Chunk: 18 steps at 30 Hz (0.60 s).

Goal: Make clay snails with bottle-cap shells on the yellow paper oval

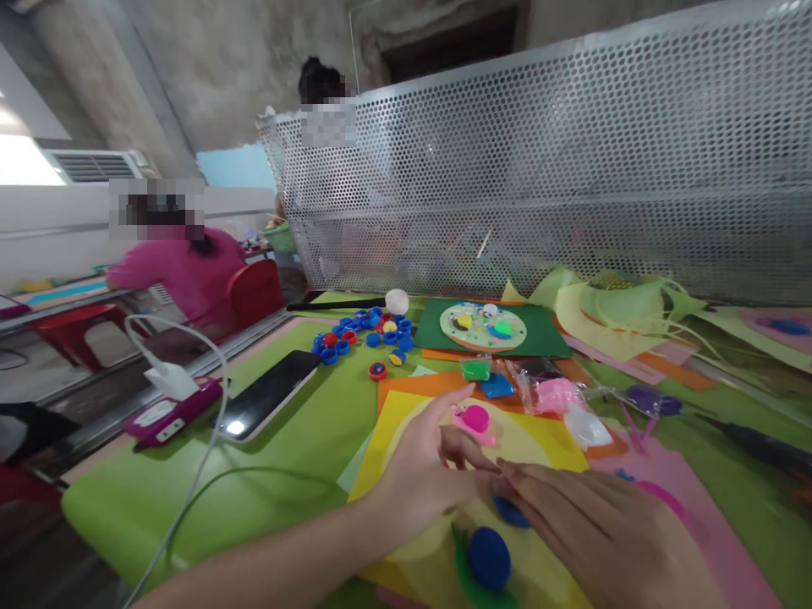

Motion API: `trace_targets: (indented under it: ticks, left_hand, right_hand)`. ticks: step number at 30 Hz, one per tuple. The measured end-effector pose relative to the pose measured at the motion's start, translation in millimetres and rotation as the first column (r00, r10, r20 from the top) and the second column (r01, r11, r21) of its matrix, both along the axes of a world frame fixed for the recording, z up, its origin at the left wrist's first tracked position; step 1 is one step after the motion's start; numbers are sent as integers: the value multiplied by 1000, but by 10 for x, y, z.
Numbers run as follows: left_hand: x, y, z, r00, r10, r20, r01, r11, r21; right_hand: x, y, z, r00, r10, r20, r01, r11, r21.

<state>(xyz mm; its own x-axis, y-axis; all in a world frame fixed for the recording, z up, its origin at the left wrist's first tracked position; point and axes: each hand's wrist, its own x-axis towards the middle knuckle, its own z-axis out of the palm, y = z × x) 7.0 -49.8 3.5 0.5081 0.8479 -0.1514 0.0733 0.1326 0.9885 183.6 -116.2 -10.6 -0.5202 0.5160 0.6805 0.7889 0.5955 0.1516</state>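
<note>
My left hand (412,461) and my right hand (596,520) meet at the fingertips over a yellow sheet (386,440) with a pale yellow round piece on it. One left finger points up while the others curl toward the thumb. My right fingers are pressed together against the left ones; anything between them is hidden. Just below lies a dark blue bottle cap (490,558) with a green clay strip (466,562) along it. Another blue cap (512,512) is partly covered by my right hand. Beyond my left hand sits a magenta cap (474,418) with pink clay.
Bagged clay (558,395) and a green card (431,326) with a decorated disc (517,330) lie behind. Several bottle caps (364,326), a phone (272,396) and a power strip (174,412) with a white cable are leftward. A perforated metal panel (539,169) borders the table. A person (183,271) sits far left.
</note>
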Motion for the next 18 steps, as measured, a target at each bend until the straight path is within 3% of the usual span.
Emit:
trace_targets:
  ticks: [4,9,18]
  left_hand:
    - [0,4,49,996,38,81,-37,999,-10]
    - [-43,92,97,932,31,362,-16,999,-43]
    - [-69,132,90,972,-22,235,39,997,-67]
  right_hand:
    - [58,-10,-23,999,-34,-11,34,999,-10]
    - [130,59,48,917,-342,-206,328,939,-99]
    - [69,96,-39,911,-353,-211,311,927,-210]
